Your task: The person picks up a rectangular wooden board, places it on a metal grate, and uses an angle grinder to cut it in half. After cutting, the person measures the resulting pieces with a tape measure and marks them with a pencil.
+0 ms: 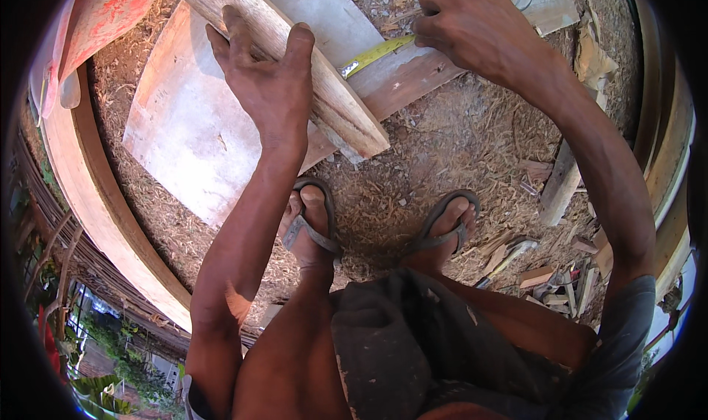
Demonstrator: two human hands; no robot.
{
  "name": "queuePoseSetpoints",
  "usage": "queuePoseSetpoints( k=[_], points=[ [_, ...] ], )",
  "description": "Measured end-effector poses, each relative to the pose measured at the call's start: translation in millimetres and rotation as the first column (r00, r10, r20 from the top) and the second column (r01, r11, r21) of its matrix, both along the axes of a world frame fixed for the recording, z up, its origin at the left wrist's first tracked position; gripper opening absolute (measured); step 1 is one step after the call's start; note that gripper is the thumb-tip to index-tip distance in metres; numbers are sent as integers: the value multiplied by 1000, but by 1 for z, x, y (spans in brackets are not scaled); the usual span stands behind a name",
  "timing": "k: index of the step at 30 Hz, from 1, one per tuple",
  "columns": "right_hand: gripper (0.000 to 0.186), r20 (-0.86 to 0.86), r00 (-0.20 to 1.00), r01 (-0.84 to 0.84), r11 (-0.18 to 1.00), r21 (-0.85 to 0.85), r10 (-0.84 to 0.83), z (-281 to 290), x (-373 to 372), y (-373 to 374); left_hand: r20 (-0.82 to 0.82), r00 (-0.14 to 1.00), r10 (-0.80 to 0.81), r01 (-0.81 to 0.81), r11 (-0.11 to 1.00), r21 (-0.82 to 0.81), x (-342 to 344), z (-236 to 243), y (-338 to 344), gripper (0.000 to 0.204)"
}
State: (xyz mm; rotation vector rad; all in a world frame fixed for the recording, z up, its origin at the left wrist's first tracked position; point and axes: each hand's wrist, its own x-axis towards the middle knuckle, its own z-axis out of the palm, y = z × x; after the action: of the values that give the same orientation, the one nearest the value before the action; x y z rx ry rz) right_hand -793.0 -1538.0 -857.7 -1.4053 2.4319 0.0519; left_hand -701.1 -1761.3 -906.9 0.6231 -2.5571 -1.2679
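Observation:
My left hand (269, 88) grips a thick, pale wooden beam (343, 106) across its width, with the thumb on one side and the fingers on the other. The beam slants from the upper left down toward my feet. Closed on a yellow measuring tape (377, 55) is my right hand (472, 33); its fingers hide part of it. The visible strip reaches from those fingers to the beam's right edge. Beneath the tape, a flat weathered board (413, 84) runs crosswise and passes under the beam.
Large pale sheets (192, 132) lie under the beam. A hammer (516, 252) rests near wood offcuts (564, 287) at the right. Another plank (562, 184) lies beside them. Long curved-looking boards (110, 191) border the left side. My sandalled feet (313, 206) stand on shavings-covered ground.

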Motion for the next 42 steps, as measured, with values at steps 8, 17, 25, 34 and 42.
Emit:
queuePoseSetpoints(
  k=[8, 17, 25, 34, 42],
  points=[
    [13, 0, 1000, 12, 995, -99, -12, -13, 0, 5, -32, 999, -13, 14, 999, 38, -2, -3, -2, 91],
    [14, 24, 999, -24, 996, -90, 26, -18, -7, 3, -16, 1000, 0, 1, 998, 58, 0, -1, -1, 88],
    [20, 77, 997, 1, 1000, -25, 1, -14, -9, 0, -40, 999, -10, 14, 996, 92, -2, 3, 1, 89],
    [23, 119, 992, 23, 998, 62, -31, -18, -9, -3, -53, 999, 5, 1, 992, 125, -1, 3, 3, 91],
    [23, 125, 992, 8, 1000, 12, -9, -21, -10, 0, -64, 998, -8, 14, 995, 98, 0, 1, 1, 90]
  ],
)
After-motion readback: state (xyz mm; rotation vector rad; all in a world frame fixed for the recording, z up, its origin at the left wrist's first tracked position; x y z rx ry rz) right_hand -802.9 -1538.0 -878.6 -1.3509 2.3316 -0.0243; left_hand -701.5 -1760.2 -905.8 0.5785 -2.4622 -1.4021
